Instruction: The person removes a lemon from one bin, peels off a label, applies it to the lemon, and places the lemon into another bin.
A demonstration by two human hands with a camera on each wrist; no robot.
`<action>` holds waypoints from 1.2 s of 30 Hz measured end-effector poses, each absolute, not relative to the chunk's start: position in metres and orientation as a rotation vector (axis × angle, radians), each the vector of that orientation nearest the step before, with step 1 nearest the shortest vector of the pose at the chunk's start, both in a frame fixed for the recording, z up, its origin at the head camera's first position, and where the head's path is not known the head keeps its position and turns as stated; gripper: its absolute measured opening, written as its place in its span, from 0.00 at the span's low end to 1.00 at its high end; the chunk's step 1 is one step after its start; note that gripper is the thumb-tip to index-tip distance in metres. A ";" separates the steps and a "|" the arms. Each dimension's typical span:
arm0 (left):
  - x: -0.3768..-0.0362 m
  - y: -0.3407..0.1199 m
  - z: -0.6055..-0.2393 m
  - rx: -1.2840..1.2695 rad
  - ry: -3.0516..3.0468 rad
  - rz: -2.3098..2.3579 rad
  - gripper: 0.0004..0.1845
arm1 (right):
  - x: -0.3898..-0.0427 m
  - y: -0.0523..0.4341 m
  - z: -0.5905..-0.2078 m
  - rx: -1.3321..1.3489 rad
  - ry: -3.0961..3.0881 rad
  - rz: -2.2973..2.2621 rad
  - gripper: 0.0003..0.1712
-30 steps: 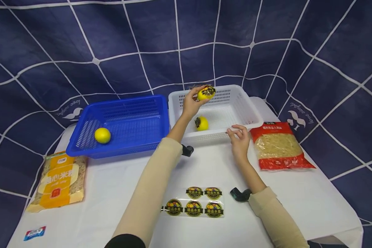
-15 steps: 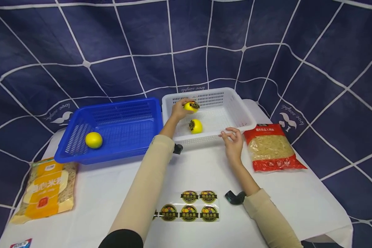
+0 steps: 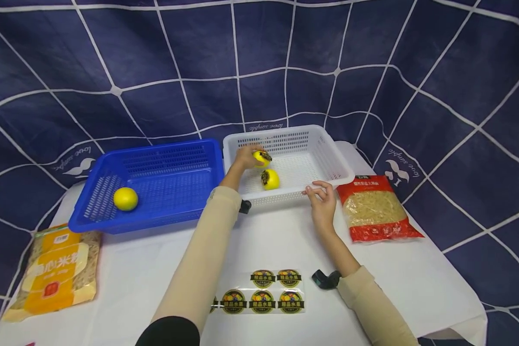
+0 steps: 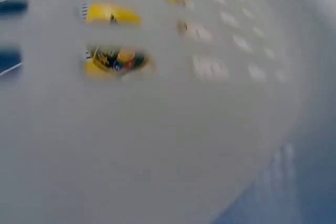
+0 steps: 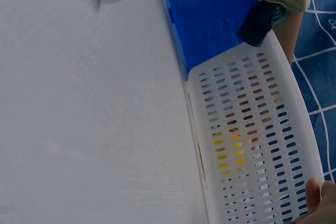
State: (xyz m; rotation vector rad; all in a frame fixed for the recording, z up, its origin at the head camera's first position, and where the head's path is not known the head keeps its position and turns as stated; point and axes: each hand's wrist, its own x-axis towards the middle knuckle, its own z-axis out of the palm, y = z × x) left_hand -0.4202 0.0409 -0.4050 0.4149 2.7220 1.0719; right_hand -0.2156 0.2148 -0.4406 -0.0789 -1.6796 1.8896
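My left hand (image 3: 245, 157) reaches over the near-left wall of a white plastic basket (image 3: 294, 193). It holds a yellow persimmon (image 3: 264, 159) with a round black fruit sticker, low inside the basket. Just in front lies a second stickered persimmon (image 3: 271, 179). Yellow fruit and part of a sticker (image 4: 118, 61) show blurred through the wall slots in the left wrist view; the left fingers are hidden there. My right hand (image 3: 322, 204) pinches the basket's near rim toward its right corner. In the right wrist view only some right-hand fingers (image 5: 313, 196) show at that rim.
A blue basket (image 3: 155, 223) stands left of the white one, with one yellow fruit (image 3: 125, 199) inside. A sheet of round stickers (image 3: 261, 290) lies on the white table near me. Food packs flank the baskets: orange (image 3: 56, 271) left, red (image 3: 378, 209) right.
My left hand has lowered the stickered persimmon into the white basket's left part. The other persimmon there has rolled, its sticker now showing. My right hand stays at the rim; the head view shifted slightly.
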 end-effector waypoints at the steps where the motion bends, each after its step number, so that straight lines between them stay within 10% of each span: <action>1: -0.420 0.042 -0.406 0.419 2.718 1.053 0.28 | -0.216 0.215 -0.440 -0.079 -1.678 1.884 0.17; 36: -0.388 0.028 -0.388 0.664 2.814 0.932 0.27 | -0.213 0.213 -0.440 -0.066 -1.691 1.883 0.15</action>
